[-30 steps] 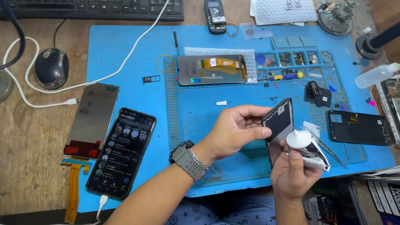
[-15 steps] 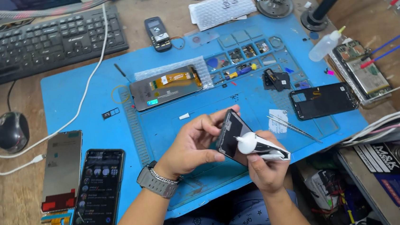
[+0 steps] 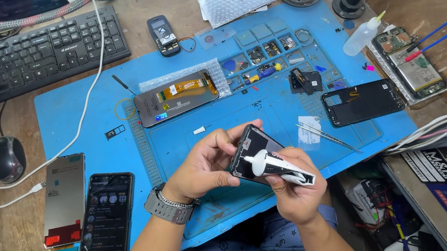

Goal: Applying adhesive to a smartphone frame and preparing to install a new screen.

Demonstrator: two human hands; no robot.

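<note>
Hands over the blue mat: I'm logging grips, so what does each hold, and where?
Left hand grips the dark phone frame by its left edge. Right hand holds the white glue tube around its body, nozzle at the frame.

black phone frame tilted, held above blue mat; white glue tube, nozzle touching frame's edge

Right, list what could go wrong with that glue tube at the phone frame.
1. The right hand squeezes the white glue tube with its nozzle at the dark phone frame; too much pressure could smear glue past the edge.
2. The left hand pinches the frame in the air, tilted above the blue mat; it may slip.
3. The tweezers lie close by and might get knocked.
</note>
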